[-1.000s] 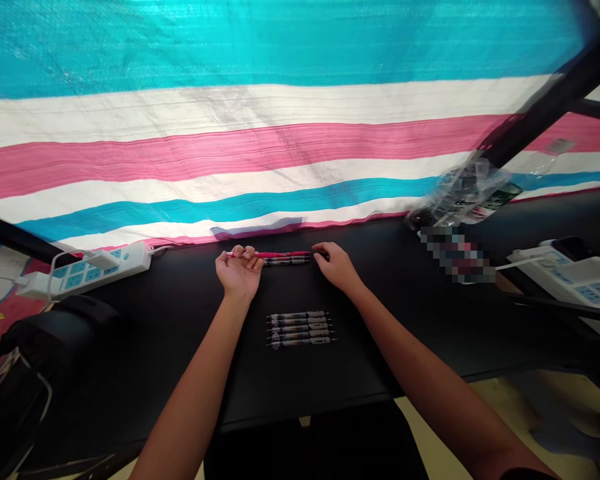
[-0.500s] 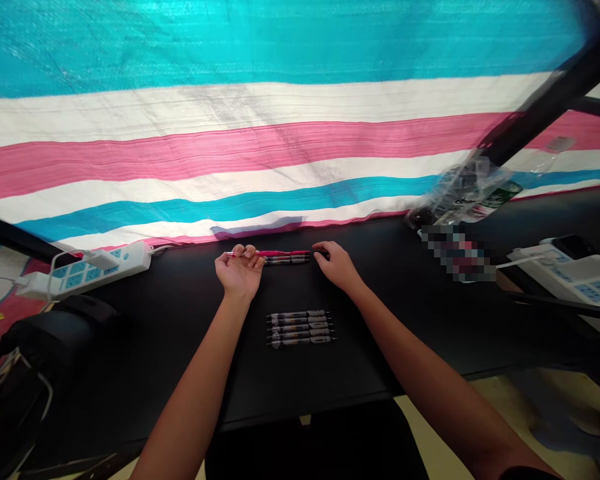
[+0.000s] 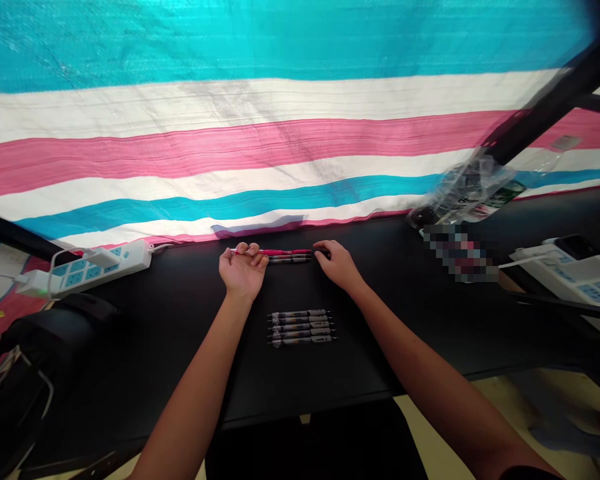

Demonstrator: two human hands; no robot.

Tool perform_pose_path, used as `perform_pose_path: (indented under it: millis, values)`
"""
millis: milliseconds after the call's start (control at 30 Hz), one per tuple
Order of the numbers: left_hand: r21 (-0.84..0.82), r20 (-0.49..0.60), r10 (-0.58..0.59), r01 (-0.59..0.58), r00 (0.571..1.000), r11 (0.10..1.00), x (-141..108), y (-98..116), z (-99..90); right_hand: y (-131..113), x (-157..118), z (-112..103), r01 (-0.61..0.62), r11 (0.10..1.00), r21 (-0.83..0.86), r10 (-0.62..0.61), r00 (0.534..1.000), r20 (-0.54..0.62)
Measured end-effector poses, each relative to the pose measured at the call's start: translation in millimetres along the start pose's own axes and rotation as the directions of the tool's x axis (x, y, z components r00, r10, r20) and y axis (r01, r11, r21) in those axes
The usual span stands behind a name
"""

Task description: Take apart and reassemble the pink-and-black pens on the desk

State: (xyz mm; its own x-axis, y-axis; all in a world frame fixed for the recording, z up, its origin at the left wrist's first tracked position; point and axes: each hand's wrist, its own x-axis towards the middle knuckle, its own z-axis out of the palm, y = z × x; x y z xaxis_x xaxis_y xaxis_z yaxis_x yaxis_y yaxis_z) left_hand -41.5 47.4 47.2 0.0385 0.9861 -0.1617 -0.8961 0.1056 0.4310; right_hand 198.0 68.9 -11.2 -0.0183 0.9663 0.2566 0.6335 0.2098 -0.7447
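Observation:
My left hand (image 3: 244, 272) lies palm up near the back of the black table, its fingers curled round the left end of a red pen (image 3: 280, 253). Just in front of that pen, and parallel to it, are dark pens (image 3: 295, 259), partly covered by my left hand. My right hand (image 3: 337, 263) rests on the table just right of the pens' tips, fingers bent and thumb apart, with nothing seen between them. Nearer to me, several clear-and-grey pens (image 3: 303, 328) lie side by side in a stack of rows.
A white power strip (image 3: 103, 267) is at the back left, with a black bag-like object (image 3: 65, 333) before it. At the right are a plastic bag with bottles (image 3: 473, 190), a pixelated item (image 3: 460, 253) and another power strip (image 3: 565, 267). A striped sheet (image 3: 280, 147) hangs behind.
My left hand has shifted very slightly to the right with the red pen. My right hand and the nearer pens look much the same.

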Motion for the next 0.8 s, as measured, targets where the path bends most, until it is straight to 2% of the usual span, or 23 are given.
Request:
perform_pose_path:
  millis: [600,800]
  values:
    - [-0.039,0.059,0.014,-0.012,0.998,0.999,-1.7,2.0,0.1,0.9,0.3,-0.1,-0.006,1.000,-0.006,0.006,1.000,0.012]
    - [-0.028,0.038,0.005,-0.004,0.999,1.000,-0.6,1.9,0.1,2.0,0.5,0.2,0.004,1.000,-0.003,-0.004,1.000,0.009]
